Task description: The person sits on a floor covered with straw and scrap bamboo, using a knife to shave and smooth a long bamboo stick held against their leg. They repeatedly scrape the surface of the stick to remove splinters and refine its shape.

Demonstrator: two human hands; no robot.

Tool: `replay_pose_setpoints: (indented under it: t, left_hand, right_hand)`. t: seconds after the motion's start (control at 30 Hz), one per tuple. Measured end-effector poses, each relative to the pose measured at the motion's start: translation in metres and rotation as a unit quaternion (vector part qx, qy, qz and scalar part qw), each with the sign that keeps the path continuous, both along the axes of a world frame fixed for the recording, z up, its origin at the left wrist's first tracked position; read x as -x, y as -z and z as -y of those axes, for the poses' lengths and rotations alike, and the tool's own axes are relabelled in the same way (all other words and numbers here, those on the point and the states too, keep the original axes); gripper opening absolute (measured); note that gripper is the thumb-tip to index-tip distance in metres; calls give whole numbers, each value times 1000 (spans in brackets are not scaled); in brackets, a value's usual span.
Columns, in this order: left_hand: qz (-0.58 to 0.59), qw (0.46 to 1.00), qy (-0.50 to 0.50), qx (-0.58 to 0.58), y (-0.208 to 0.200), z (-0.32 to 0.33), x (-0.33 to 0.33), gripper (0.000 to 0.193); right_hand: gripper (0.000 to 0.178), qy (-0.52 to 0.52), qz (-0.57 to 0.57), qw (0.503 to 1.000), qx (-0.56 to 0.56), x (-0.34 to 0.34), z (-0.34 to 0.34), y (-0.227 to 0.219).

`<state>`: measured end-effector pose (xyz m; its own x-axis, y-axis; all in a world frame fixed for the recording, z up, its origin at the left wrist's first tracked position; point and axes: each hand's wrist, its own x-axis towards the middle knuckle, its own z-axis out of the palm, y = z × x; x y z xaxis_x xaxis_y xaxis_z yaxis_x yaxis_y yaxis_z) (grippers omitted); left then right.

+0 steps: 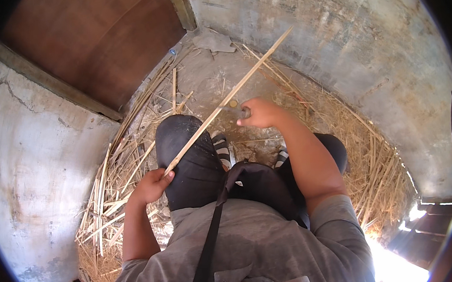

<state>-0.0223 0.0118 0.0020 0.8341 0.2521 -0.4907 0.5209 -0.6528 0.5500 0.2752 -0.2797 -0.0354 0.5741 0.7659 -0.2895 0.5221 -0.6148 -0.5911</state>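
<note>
A long pale bamboo strip [254, 69] slants from beside my left knee up toward the far wall. My left hand [153, 185] is closed around its lower end, next to the dark trouser leg. In my right hand [261, 113], fingers wrap the handle of a small knife [244, 112]. The knife's blade points left and reaches the strip near its middle; motion blurs it, so whether it touches or passes just over the strip I cannot tell. The strip's far end sticks out unsupported above the floor.
Split bamboo strips and shavings [118, 199] lie along the left wall, with a heap of shavings [373, 178] at the right. A brown wooden panel [101, 40] stands far left. A stained wall [333, 36] curves behind. A black shoulder bag [259, 183] rests in my lap.
</note>
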Motion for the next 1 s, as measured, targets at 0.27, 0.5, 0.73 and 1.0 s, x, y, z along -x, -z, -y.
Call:
replay_pose_setpoints:
  t: [0.27,0.5,0.73,1.0]
  left_hand:
    - [-8,1000,-2,3,3,-3,-2,54]
    - [9,1000,8,-21,0,1,0,55]
    - [10,1000,-14,-13,2,4,0,55]
    - [-13,1000,-12,-19,7,0,0,48]
  right_hand:
    - [50,45,89,994,-38,-4,7,22]
    - [54,-84,25,996,21,24,-19,-7]
    - [67,199,-5,979,-35,-21,21,27]
    - [56,-54,23,998,5,17,-13,11]
